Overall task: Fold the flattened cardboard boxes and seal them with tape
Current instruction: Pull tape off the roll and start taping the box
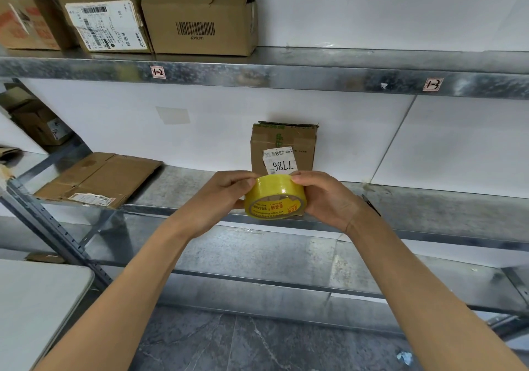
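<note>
Head view: a flattened cardboard box (97, 179) lies at the left front edge of the middle shelf (183, 187); it is probably light and floppy, best lifted by its long edges. The left hand (220, 196) pinches the rim of the yellow tape roll (274, 199), a light, stiff, slick thing. The right hand (323, 196) curls narrowly round the roll's other side, above the shelf's front edge.

Two bare forearms, uncovered right down to the frame's lower edge, end in a bare left hand (220, 196) and a bare right hand (327, 199).
</note>
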